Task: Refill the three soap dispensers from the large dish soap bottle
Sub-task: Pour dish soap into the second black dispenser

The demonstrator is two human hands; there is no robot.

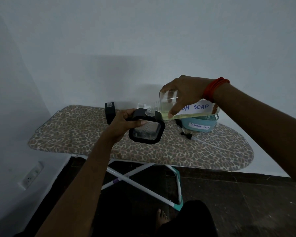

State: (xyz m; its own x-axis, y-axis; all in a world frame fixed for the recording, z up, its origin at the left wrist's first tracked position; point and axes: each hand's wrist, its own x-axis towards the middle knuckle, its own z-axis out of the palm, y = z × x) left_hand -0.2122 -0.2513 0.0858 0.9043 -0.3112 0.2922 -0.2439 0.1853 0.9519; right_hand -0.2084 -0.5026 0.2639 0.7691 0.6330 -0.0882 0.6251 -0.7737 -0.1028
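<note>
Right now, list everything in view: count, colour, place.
ironing board: one, leopard-print cover, white legs, by the wall
held dispenser: one, black frame, clear body, above the board
standing dispenser: one, black, on the board behind the left hand
dish soap bottle: one, clear, yellowish liquid, tilted towards the held dispenser
storage basket: one, teal, on the board's right
pump head: one, black with a tube, lying beside the basket
wall socket: one, white, low on the left wall
left hand: grips the held dispenser
right hand: grips the bottle
</note>
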